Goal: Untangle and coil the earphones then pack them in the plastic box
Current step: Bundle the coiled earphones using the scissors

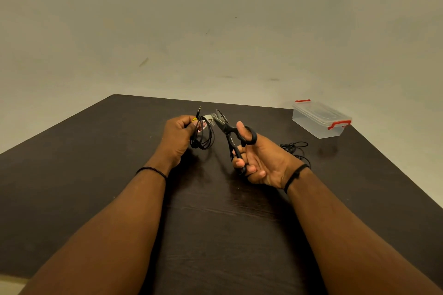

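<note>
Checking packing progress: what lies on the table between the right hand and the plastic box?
In the head view, a loose tangle of black earphone cable lies there, beside the right hand; bare tabletop up to the plastic box.

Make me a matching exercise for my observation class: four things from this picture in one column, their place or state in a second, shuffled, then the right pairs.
Things:
1. coiled earphones
2. scissors
3. plastic box
4. loose earphones

Places or states:
A. lid on, at the table's far right
B. gripped in the left hand
C. lying on the table behind the right wrist
D. held in the right hand, blades pointing away

Pairs: 1-B, 2-D, 3-A, 4-C
</note>
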